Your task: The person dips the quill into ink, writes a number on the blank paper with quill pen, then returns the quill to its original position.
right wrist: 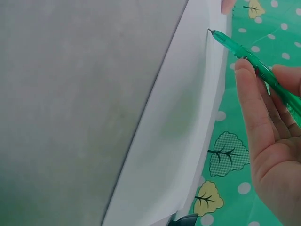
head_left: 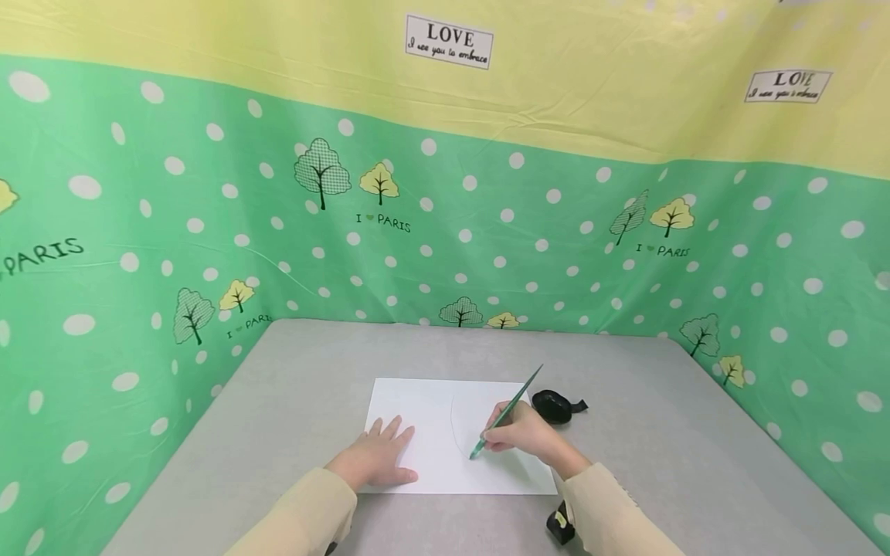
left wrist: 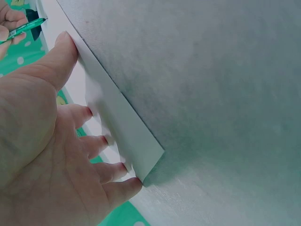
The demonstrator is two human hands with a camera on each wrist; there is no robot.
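A sheet of white paper (head_left: 424, 401) lies on the grey table, with a thin curved line drawn on its right half. My right hand (head_left: 521, 429) pinches a green pen (head_left: 512, 401) between thumb and fingers. In the right wrist view the tip of the pen (right wrist: 225, 41) meets the paper (right wrist: 174, 113) at the end of a faint line. With fingers spread, my left hand (head_left: 378, 457) rests flat on the left part of the sheet. The left wrist view shows the left hand's (left wrist: 61, 132) fingertips touching the paper near one corner.
A black rounded object with a short strap (head_left: 552, 406) lies just right of the paper. Another small black object (head_left: 559, 525) sits by the right sleeve at the front. Behind the grey table (head_left: 334, 351) hangs a green and yellow printed cloth (head_left: 389, 262), which also runs along both sides.
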